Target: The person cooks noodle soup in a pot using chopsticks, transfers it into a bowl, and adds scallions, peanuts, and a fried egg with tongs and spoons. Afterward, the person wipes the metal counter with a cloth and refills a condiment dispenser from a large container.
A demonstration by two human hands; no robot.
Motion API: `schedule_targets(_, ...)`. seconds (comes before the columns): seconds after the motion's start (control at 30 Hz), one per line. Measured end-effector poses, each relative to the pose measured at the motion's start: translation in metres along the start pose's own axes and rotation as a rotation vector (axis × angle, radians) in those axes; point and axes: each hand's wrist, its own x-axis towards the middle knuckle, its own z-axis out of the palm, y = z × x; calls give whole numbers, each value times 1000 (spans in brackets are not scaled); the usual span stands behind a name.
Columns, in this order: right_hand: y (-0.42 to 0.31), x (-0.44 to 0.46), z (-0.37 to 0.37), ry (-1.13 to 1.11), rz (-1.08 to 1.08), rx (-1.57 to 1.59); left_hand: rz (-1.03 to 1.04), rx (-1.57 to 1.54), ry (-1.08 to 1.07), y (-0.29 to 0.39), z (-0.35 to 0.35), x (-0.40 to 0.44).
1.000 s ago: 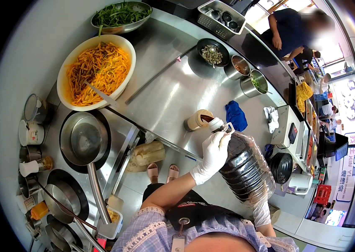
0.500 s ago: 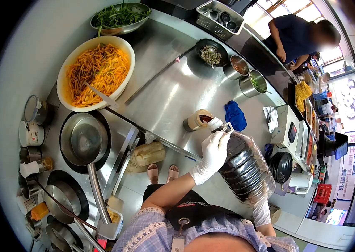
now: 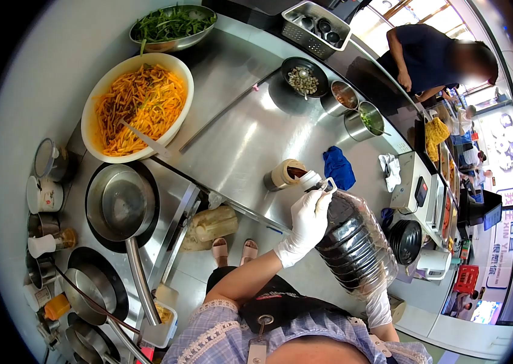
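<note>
A large clear ribbed plastic jug (image 3: 350, 246) of dark liquid is tilted, its white neck (image 3: 310, 180) pointing down to the left. My left hand (image 3: 308, 219), in a white glove, is closed around the jug just below the neck. Toward the base, my gloved right hand (image 3: 379, 308) supports the jug from beneath; its fingers are partly hidden behind the plastic. The spout sits right at the mouth of a small pale jar (image 3: 282, 176) on the counter. Dark liquid shows in the jar's opening.
Beside the jar lies a blue cloth (image 3: 339, 167) on the steel counter (image 3: 226, 148). A big white bowl of orange shreds (image 3: 186, 115) stands at the far left. Below it, a saucepan (image 3: 120, 203) rests on the stove. A person in dark clothing (image 3: 420, 54) stands beyond the counter.
Both hands and the jug keep almost the same pose. The view has shifted very slightly, and the person across the counter has moved the head a little to the right.
</note>
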Motion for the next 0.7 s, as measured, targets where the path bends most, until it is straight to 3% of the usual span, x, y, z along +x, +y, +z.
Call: schedule_targets(0.7, 0, 2, 0, 7, -1, 7, -38, -11, -3, -1, 0, 1)
